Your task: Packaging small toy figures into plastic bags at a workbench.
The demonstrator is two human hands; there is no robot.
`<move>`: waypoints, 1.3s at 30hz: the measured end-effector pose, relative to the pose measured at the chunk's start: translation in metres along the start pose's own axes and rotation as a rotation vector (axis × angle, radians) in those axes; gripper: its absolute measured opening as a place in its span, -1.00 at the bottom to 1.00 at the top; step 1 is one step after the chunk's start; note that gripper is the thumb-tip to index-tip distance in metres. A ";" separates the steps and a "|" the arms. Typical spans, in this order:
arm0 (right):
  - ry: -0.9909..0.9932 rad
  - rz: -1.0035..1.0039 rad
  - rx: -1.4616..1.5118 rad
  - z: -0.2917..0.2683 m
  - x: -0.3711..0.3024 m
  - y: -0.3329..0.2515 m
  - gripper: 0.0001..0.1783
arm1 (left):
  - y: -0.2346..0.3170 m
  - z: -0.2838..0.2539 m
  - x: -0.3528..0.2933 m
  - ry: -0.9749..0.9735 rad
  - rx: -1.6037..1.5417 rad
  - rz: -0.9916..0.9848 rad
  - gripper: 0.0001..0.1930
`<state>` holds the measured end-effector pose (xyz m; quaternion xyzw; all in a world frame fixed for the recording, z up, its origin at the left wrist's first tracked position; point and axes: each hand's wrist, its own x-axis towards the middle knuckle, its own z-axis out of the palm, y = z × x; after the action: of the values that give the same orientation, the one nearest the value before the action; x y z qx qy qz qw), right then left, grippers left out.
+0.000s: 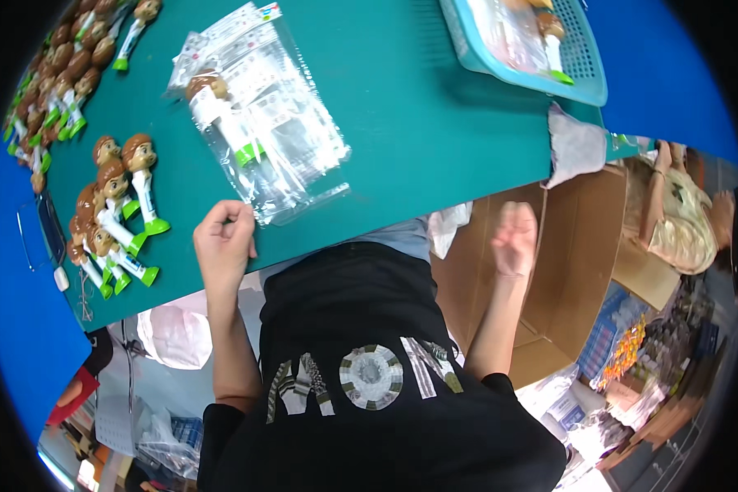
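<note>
At the near edge of the desk, the wearer's black shirt fills the lower middle of the view. Right hand: raised over an open brown carton, off the desk, blurred; fingers drawn together. State of its grip cannot be told. Left hand: at the desk edge, fingers curled in, thumb against the forefinger, just beside the lower corner of the clear bags. Cannot tell whether its grip pinches the plastic.

Bags overlap in a stack on the desk, shiny, with pale print. One figure (brown head, white body, green feet) lies over the stack, tilted, head away from the wearer; inside or on top of the uppermost bag, cannot tell.

Left of the bags: a small group of like figures, lying close together, some overlapping. Right: a grey cloth at the desk corner.

Farther off: a light blue basket at upper right, holding plastic and another figure; at upper left, a dense pile of figures, heaped.
</note>
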<state>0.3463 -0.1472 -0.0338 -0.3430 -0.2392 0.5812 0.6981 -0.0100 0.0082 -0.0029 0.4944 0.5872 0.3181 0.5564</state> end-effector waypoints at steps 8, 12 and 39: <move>-0.110 0.432 -0.372 0.094 0.013 0.033 -0.91 | 0.007 0.006 -0.006 -0.002 -0.007 -0.010 -0.86; -0.283 -0.173 -0.820 0.158 0.051 0.066 -0.78 | 0.012 0.009 -0.003 -0.016 -0.049 -0.042 -0.88; -0.409 -0.288 -1.158 0.190 0.078 0.093 -0.71 | 0.009 0.001 -0.005 -0.037 -0.101 -0.033 -0.90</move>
<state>0.1637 -0.0248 0.0144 -0.5117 -0.6874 0.3116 0.4106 -0.0081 0.0060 0.0067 0.4619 0.5681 0.3289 0.5964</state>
